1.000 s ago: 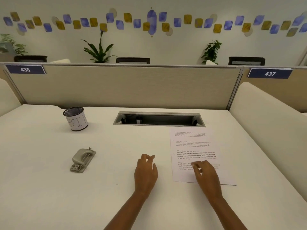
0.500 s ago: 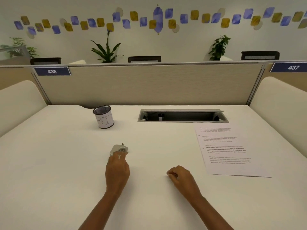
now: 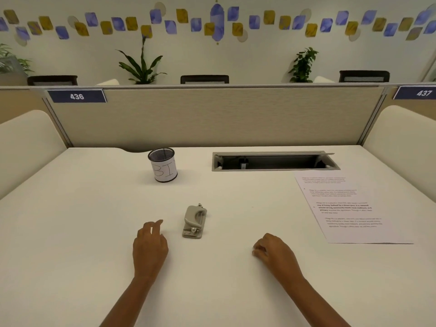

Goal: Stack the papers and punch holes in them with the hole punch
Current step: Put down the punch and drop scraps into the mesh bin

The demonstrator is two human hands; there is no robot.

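A grey hole punch (image 3: 194, 221) lies on the white desk (image 3: 82, 232), a little ahead of my hands. My left hand (image 3: 149, 246) rests just left of it, fingers loosely apart, not touching it. My right hand (image 3: 274, 253) lies on the desk to the right with its fingers curled in and nothing in it. The printed papers (image 3: 354, 208) lie flat in a stack at the right, well away from both hands.
A mesh pen cup (image 3: 163, 165) with a paper label stands at the back left. An open cable tray (image 3: 274, 161) is sunk into the desk at the back. A beige partition (image 3: 212, 116) closes the far edge, with cushioned dividers on both sides.
My left hand has let go of the hole punch and drawn back to its left. The punch now lies nearer the middle. My right hand stays curled on the desk.
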